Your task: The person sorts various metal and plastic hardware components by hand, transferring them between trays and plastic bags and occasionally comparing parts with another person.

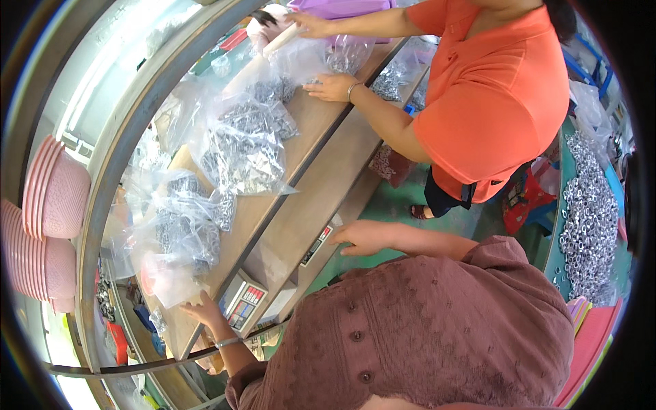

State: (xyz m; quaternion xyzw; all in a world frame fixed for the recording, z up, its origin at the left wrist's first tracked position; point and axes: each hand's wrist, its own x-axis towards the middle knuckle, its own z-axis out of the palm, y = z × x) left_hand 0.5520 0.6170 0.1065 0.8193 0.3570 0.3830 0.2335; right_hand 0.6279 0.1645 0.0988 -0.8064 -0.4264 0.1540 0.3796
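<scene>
At the lower left, my left hand (205,314) has its fingers spread beside the near end of the wooden shelf. Its fingertips are close to a clear plastic bag (171,277) with a pinkish thing inside; whether they touch it I cannot tell. My right hand (362,238) is held out in front of my body, fingers extended and nothing in them. It hovers near the edge of the lower shelf. Further along the upper shelf lie clear bags of small silvery metal parts (249,150) and a bag of darker grey parts (184,219).
A co-worker in an orange shirt (492,96) stands on the right, arms over the shelf (301,137). A scale with a keypad (246,304) sits on the lower shelf. Stacked pink baskets (58,195) stand left; loose metal rings (588,225) cover a table at right.
</scene>
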